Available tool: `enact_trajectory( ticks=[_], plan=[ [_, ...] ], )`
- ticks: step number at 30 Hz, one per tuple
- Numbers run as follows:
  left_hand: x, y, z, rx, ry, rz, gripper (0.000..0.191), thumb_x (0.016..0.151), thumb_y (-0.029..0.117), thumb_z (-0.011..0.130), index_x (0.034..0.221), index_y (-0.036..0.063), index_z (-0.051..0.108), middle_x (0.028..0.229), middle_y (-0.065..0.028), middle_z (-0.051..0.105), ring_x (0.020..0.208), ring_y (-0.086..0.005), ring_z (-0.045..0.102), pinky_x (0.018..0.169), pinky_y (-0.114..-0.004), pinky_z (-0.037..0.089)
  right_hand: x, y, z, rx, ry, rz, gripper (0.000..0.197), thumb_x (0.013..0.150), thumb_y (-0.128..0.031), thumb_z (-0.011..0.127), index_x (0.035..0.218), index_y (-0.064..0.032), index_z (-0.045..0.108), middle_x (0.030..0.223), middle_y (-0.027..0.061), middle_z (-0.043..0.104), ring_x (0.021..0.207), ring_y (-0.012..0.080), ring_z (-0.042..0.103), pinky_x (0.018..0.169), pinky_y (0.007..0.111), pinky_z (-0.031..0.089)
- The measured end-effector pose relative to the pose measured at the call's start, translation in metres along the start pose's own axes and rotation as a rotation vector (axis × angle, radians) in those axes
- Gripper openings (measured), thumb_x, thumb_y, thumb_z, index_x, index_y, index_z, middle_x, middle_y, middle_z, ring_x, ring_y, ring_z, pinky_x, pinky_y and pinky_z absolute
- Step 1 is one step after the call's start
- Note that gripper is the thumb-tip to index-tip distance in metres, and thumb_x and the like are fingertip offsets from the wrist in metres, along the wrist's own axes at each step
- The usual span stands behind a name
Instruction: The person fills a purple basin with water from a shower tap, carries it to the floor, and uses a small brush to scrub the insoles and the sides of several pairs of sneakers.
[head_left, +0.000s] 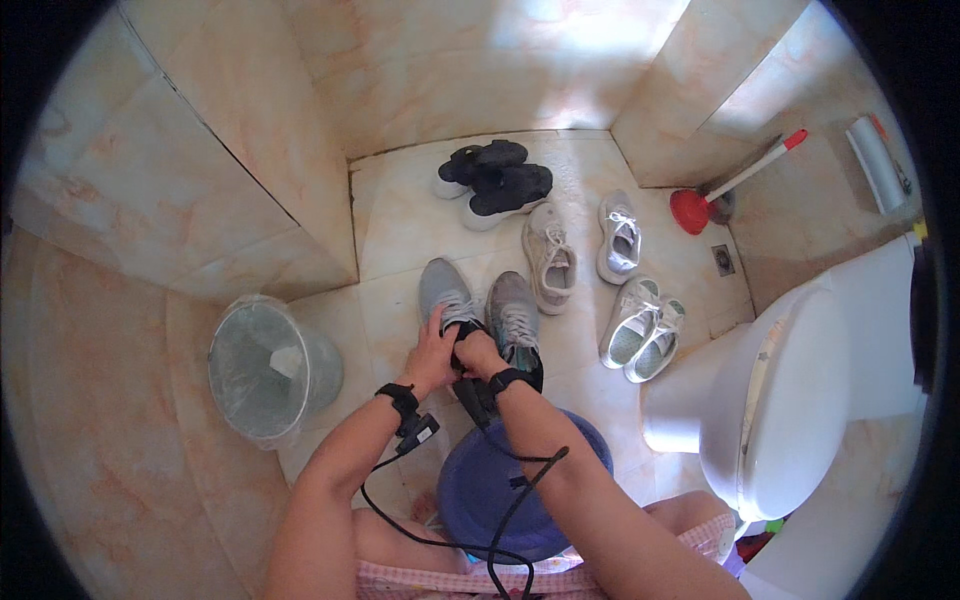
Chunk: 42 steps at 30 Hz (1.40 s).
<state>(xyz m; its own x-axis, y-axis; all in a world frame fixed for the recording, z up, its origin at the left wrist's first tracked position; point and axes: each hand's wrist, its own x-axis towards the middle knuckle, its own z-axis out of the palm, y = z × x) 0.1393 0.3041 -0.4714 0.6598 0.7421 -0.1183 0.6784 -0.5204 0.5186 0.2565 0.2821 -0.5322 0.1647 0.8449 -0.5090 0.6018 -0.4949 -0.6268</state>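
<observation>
My left hand (433, 355) grips the side of a grey sneaker (444, 289) with white laces, its toe pointing away from me. My right hand (478, 354) reaches into that shoe's dark opening with curled fingers; whether it pinches anything inside is hidden. Close on the right stands the other grey sneaker (512, 311), touched by neither hand. Black devices with a cable (424, 540) are strapped at both wrists. A blue plastic basin (499, 480) lies below my forearms, between my knees.
Around stand beige sneakers (551, 255), a white sneaker (621, 236), white slip-on shoes (637, 322) and black shoes (510, 187). A lined waste bin (322, 367) is left; a toilet (795, 397) and a red plunger (688, 212) are right. Tiled walls enclose the floor.
</observation>
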Motion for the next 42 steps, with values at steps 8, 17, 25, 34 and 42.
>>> enact_trajectory(
  ticks=[8, 17, 25, 34, 42],
  plan=[
    [0.002, -0.021, 0.045, -0.097, -0.001, -0.048, 0.083, 0.049, 0.016, 0.074, 0.119, 0.0081, 0.029, 0.130, -0.0260, 0.001, 0.110, -0.0443, 0.029, 0.090, -0.042, 0.034, 0.009, 0.022, 0.012, -0.028, 0.173, -0.070, 0.012, 0.065, -0.011, 0.052, 0.062, -0.0005, 0.057, 0.054, 0.0142, 0.053, 0.049, 0.0185, 0.056, 0.043, 0.030, 0.044],
    [-0.008, 0.003, 0.019, -0.060, -0.094, -0.141, 0.085, 0.046, 0.014, 0.075, 0.118, 0.0110, 0.030, 0.132, -0.0213, 0.004, 0.114, -0.0392, 0.028, 0.087, -0.042, 0.038, 0.010, 0.029, -0.031, 0.216, 0.001, -0.464, 0.025, 0.053, -0.006, 0.059, 0.078, -0.0074, 0.057, 0.073, 0.0117, 0.058, 0.067, 0.0281, 0.056, 0.058, 0.033, 0.045],
    [-0.005, -0.023, 0.005, 0.080, 0.018, -0.192, 0.066, 0.058, 0.002, 0.064, 0.116, 0.0079, 0.032, 0.130, -0.0221, 0.009, 0.095, -0.0374, 0.046, 0.073, -0.038, 0.046, -0.045, -0.061, -0.130, 0.388, -0.309, 0.112, 0.019, 0.060, -0.018, 0.059, 0.063, 0.0009, 0.059, 0.057, 0.0034, 0.053, 0.048, 0.0139, 0.046, 0.044, 0.027, 0.036],
    [0.032, -0.016, -0.017, -0.006, 0.447, -0.253, 0.026, 0.067, 0.011, 0.060, 0.091, 0.0036, 0.058, 0.125, -0.0226, 0.026, 0.104, -0.0341, 0.041, 0.086, -0.036, 0.037, -0.100, -0.056, -0.208, 0.646, -0.152, -0.181, 0.015, 0.077, -0.020, 0.056, 0.069, -0.0075, 0.053, 0.059, -0.0064, 0.043, 0.051, 0.0033, 0.037, 0.045, 0.020, 0.029],
    [0.039, 0.029, -0.046, -1.833, -0.056, -0.392, 0.023, 0.083, 0.022, 0.046, 0.098, 0.0038, 0.049, 0.087, -0.0074, 0.056, 0.079, -0.0173, 0.055, 0.069, -0.031, 0.045, -0.077, -0.037, -0.134, 0.644, -0.157, -0.308, 0.028, 0.081, -0.029, 0.050, 0.065, -0.0062, 0.048, 0.056, -0.0015, 0.047, 0.049, 0.0091, 0.047, 0.045, 0.023, 0.038]
  ],
)
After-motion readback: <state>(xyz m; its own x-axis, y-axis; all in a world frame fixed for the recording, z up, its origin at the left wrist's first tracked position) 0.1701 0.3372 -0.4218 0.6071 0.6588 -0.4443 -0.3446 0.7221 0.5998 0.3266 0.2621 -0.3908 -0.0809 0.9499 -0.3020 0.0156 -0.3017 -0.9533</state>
